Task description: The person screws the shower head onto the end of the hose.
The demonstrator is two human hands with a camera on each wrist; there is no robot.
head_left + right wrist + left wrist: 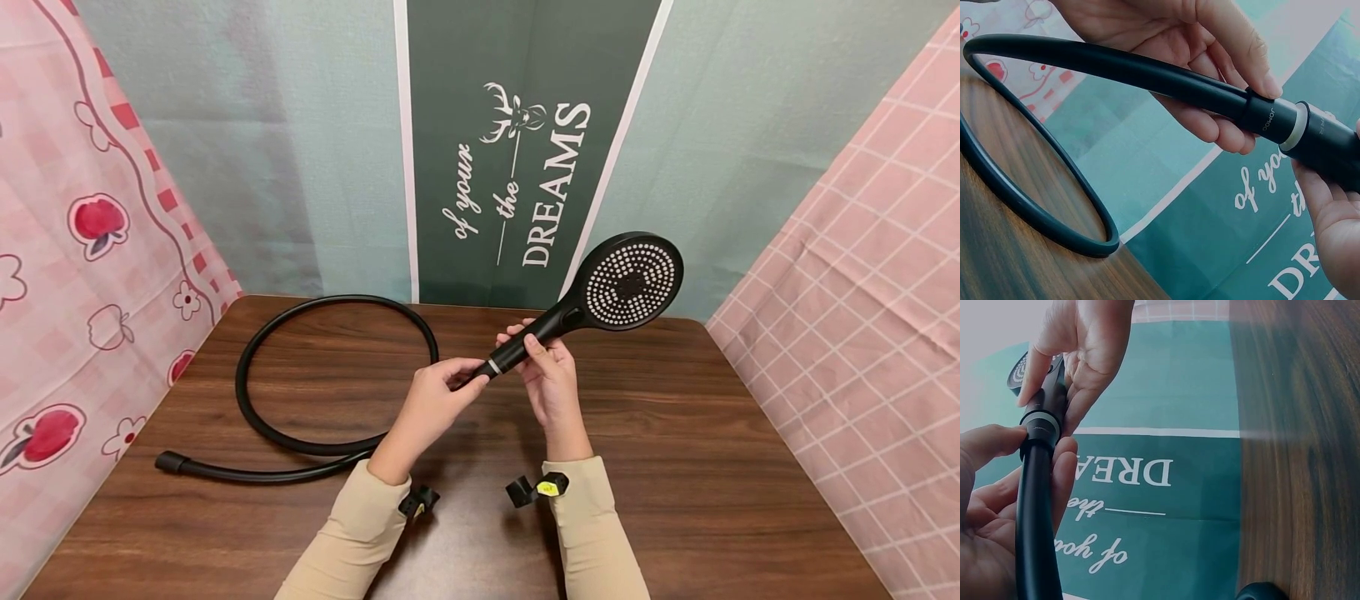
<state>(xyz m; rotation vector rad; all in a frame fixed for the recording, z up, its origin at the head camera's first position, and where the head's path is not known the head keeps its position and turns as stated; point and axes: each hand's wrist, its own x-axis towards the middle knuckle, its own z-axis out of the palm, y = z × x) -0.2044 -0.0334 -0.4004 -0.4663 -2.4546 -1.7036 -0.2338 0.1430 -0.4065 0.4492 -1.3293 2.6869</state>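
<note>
A black handheld shower head [632, 283] is held tilted above the table, its nozzle face turned toward the head camera. Around its handle [536, 333], my right hand [553, 383] curls its fingers, thumb on the near side. My left hand [431, 404] pinches the end collar [1263, 115] of a black hose [242, 375] at the handle's lower end. A pale ring [1296, 128] shows between collar and handle in the right wrist view; how far they are joined I cannot tell. The hose loops leftward across the table, and its other end fitting [171, 462] lies there.
The dark wood table [675, 467] meets a green printed cloth [517, 283] at its back edge. Patterned pink cloths hang at the left [97, 275] and right [862, 292]. Small black camera mounts [536, 490] sit on both sleeves.
</note>
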